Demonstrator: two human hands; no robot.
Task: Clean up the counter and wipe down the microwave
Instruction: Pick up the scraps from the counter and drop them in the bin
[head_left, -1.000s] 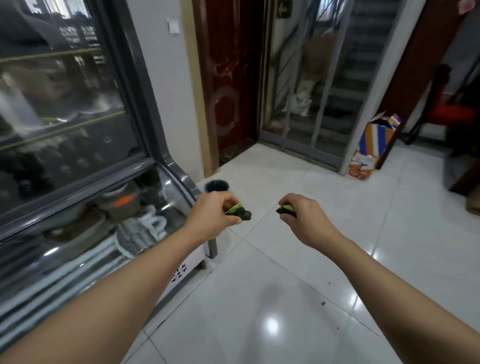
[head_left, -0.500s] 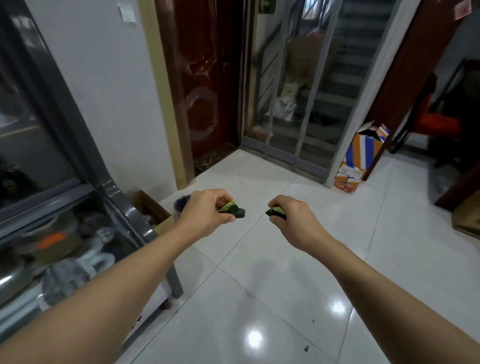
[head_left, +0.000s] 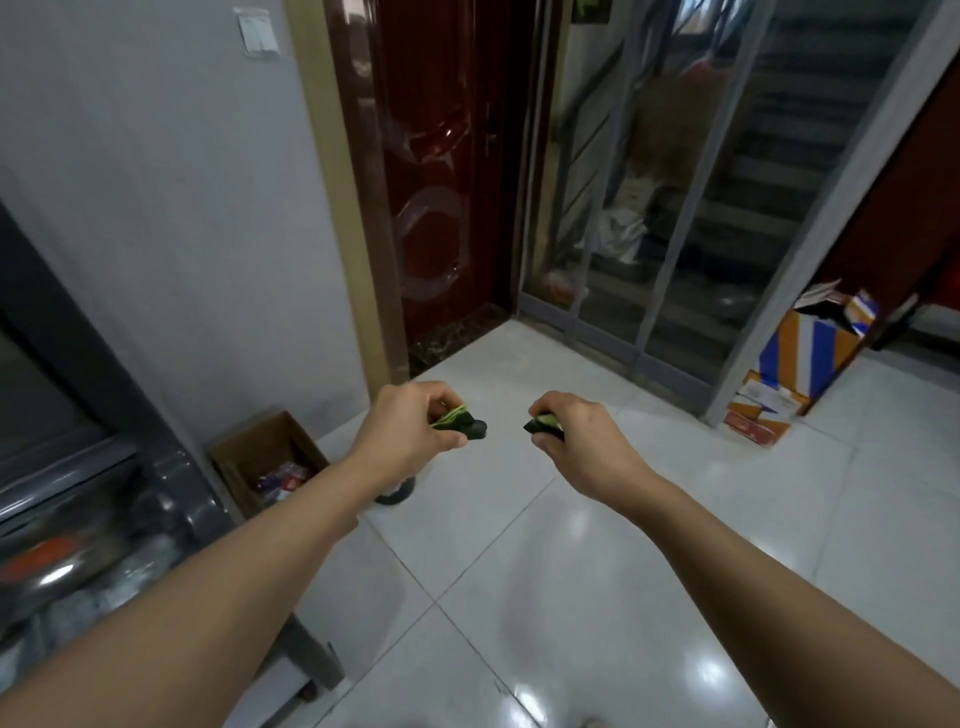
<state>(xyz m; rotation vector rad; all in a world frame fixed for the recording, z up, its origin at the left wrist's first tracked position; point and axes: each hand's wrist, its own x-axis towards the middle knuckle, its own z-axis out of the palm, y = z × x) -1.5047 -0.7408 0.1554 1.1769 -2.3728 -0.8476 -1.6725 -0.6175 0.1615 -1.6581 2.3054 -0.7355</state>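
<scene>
Mid-task, carrying waste away. Left hand (head_left: 410, 428) pinching green peelings (head_left: 457, 420); right hand (head_left: 582, 441) gripping a second green scrap (head_left: 543, 423). Beyond, by the wall, cardboard box of rubbish (head_left: 260, 457) on the floor. Microwave out of view; wiping judged pending.

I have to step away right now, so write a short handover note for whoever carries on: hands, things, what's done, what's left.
Left hand grips a green scrap; right hand grips another green scrap. Both are held out over the tiled floor.
An open cardboard box with rubbish in it stands below the left hand by the wall.
Done: the scraps are picked up.
Left: drop them, probably in the box, then wipe the microwave, which is not in view.
</scene>
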